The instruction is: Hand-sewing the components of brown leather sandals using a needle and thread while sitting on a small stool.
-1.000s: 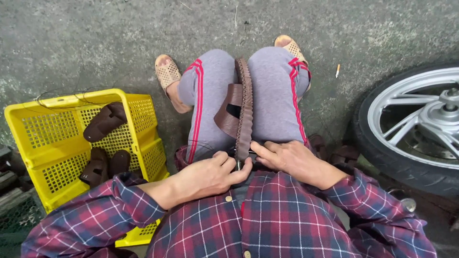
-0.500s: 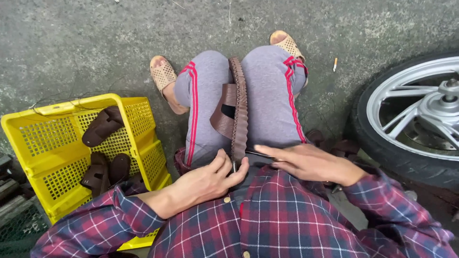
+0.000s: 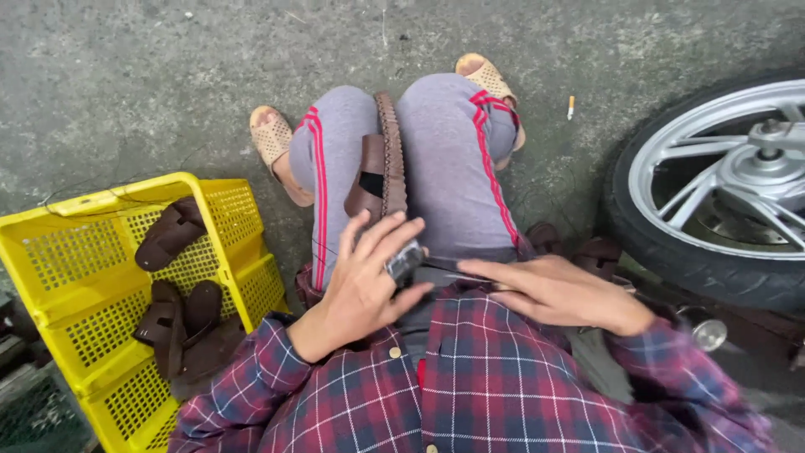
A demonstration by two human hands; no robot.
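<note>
Gripped a brown sandal in the left hand, right hand flat and unclenched just beside it, yellow crate left.

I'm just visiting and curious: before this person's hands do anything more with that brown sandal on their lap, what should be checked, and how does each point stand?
1. Brown sandal resting steady between the knees: ok.
2. Left hand has a grip on the small dark-and-silver object: ok.
3. What that object is: cannot tell.
4. Right hand lies flat on the lap; holding anything: cannot tell.
5. Yellow crate with more sandals close on the left: ok.
6. Wheel stands clear of both hands: ok.
</note>
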